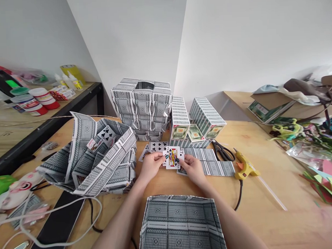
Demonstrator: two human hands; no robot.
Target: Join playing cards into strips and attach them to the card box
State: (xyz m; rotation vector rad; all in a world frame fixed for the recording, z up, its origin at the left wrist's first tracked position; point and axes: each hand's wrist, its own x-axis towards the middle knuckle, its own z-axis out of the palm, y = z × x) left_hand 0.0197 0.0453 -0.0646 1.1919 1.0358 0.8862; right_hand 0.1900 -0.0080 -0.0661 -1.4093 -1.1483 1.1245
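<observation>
Just beyond the box point(180, 222), low over the bench point(267, 208), both hands hold one face card point(172, 157) face up. The left hand point(151, 166) pinches its left edge and the right hand point(193, 169) its right edge, fingers point(159, 158) pressed together on it. Loose cards point(211, 166) lie flat beyond the box under the held one. Beyond the box to the right lie scissors point(223, 151) and a glue gun point(245, 167). Left of the box slumps a card wall point(99, 159). Farther beyond the box stand a card tower point(142, 103) and packs point(198, 119).
</observation>
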